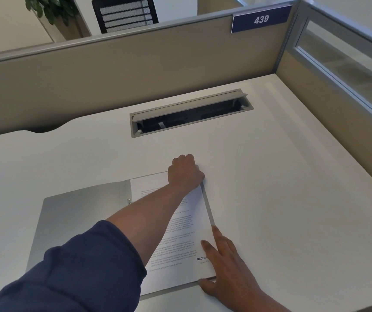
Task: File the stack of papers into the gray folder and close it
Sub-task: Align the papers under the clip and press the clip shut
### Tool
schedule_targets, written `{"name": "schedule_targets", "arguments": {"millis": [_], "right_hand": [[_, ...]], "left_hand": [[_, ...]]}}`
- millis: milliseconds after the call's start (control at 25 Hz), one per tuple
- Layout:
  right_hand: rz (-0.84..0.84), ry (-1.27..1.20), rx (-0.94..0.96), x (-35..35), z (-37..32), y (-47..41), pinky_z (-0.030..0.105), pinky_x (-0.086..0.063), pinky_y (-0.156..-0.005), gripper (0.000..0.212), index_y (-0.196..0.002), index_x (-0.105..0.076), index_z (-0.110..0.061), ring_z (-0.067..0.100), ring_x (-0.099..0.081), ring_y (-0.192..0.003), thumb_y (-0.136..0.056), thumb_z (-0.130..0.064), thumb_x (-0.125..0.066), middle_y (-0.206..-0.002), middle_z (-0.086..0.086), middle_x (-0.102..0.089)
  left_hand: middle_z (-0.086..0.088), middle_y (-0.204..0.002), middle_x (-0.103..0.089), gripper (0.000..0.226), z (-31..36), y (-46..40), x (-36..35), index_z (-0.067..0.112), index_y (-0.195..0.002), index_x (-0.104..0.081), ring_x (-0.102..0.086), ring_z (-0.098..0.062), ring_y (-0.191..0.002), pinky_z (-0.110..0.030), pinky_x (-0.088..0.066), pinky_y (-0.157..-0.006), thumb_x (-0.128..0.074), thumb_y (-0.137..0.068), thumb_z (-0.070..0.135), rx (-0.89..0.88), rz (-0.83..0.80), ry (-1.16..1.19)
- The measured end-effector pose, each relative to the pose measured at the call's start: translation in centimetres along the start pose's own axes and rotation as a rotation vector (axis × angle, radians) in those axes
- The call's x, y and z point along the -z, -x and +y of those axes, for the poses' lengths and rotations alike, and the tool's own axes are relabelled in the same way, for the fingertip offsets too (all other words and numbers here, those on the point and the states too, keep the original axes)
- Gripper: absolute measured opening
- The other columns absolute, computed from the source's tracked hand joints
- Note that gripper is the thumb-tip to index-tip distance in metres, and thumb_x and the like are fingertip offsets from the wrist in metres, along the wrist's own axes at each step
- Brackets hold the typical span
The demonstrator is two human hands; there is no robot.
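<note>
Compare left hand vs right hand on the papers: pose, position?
The left hand is curled at the far right corner of the stack of papers; the right hand lies with fingers straight at the near right corner. The left arm reaches across the page in a blue sleeve; the right comes in from the right side. Both touch the stack, which lies in the open gray folder.

White counter [270,176] with an open grey cable hatch [190,112] near its far edge, beige partition walls [135,70] behind, blue sign 439 [261,19], glass strip [347,64] at right, black mesh chair [125,14], potted plant [52,10] beyond.
</note>
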State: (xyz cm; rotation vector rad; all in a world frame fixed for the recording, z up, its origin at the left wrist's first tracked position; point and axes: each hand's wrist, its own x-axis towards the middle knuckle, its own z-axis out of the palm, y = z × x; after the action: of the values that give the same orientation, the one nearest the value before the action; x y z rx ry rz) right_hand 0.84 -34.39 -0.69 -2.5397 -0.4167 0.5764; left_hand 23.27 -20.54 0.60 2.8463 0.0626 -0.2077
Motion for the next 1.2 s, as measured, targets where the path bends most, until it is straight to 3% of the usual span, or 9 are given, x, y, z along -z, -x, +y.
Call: {"name": "schedule_targets", "arguments": {"millis": [120,200,320,400,600,1000,1200], "right_hand": [[0.028,0.037,0.034,-0.4,0.6,0.2,0.03,-0.038,-0.112,0.082,-0.154,-0.025,-0.03,0.012,-0.006,-0.151,-0.085,-0.06,-0.058,-0.166,-0.008,0.015],[0.051,0.098,0.09,-0.7,0.8,0.4,0.031,-0.045,-0.105,0.074,-0.147,-0.04,-0.025,0.017,-0.017,-0.15,-0.085,-0.061,-0.058,-0.168,-0.002,-0.001],[0.078,0.233,0.164,-0.3,1.1,0.7,0.025,-0.06,-0.073,0.063,-0.115,-0.07,-0.022,0.023,-0.058,-0.128,-0.064,-0.057,-0.077,-0.151,0.007,-0.049],[0.088,0.268,0.179,-0.2,0.9,0.7,0.023,-0.06,-0.062,0.057,-0.103,-0.074,-0.024,0.022,-0.066,-0.117,-0.054,-0.052,-0.081,-0.14,0.006,-0.06],[0.075,0.349,0.242,-0.5,1.4,0.5,0.031,-0.062,-0.065,0.047,-0.099,-0.078,-0.028,0.026,-0.068,-0.114,-0.057,-0.048,-0.083,-0.133,0.004,-0.066],[0.107,0.343,0.234,-0.8,1.3,0.8,0.033,-0.063,-0.068,0.044,-0.104,-0.077,-0.027,0.03,-0.065,-0.118,-0.063,-0.044,-0.081,-0.132,0.005,-0.066],[0.14,0.351,0.236,-1.0,1.2,0.8,0.031,-0.063,-0.06,0.045,-0.105,-0.076,-0.028,0.031,-0.062,-0.123,-0.062,-0.042,-0.08,-0.135,0.006,-0.064]], "left_hand": [[-0.002,-0.093,-0.047,0.023,-0.2,-0.1,-0.3,0.012,-0.099,-0.056,-0.052,-0.027,-0.096,-0.036,-0.043,-0.072,-0.058,-0.086,0.03,-0.011,0.004,0.004],[-0.002,-0.092,-0.047,0.021,-0.3,-0.2,-0.5,0.012,-0.097,-0.056,-0.052,-0.027,-0.096,-0.036,-0.043,-0.072,-0.057,-0.086,0.03,-0.02,0.007,-0.008],[-0.001,-0.091,-0.047,0.019,-0.4,-0.4,-0.7,0.014,-0.094,-0.052,-0.052,-0.026,-0.094,-0.036,-0.042,-0.071,-0.057,-0.085,0.03,-0.035,0.009,-0.005],[-0.001,-0.091,-0.047,0.017,-0.4,-0.4,-0.7,0.016,-0.09,-0.047,-0.052,-0.026,-0.092,-0.036,-0.041,-0.072,-0.056,-0.086,0.03,-0.035,0.008,-0.024],[0.0,-0.091,-0.047,0.021,-0.5,-0.6,-0.9,0.015,-0.098,-0.056,-0.052,-0.026,-0.093,-0.037,-0.043,-0.074,-0.054,-0.086,0.032,-0.045,0.006,-0.046],[-0.003,-0.099,-0.053,0.026,-0.9,-0.6,-1.1,0.014,-0.104,-0.055,-0.051,-0.025,-0.095,-0.036,-0.042,-0.071,-0.056,-0.085,0.032,-0.072,0.003,-0.055],[-0.006,-0.099,-0.055,0.021,-1.2,-0.1,-1.4,0.011,-0.099,-0.055,-0.052,-0.027,-0.093,-0.039,-0.048,-0.072,-0.054,-0.086,0.027,-0.133,0.059,-0.045]]}}
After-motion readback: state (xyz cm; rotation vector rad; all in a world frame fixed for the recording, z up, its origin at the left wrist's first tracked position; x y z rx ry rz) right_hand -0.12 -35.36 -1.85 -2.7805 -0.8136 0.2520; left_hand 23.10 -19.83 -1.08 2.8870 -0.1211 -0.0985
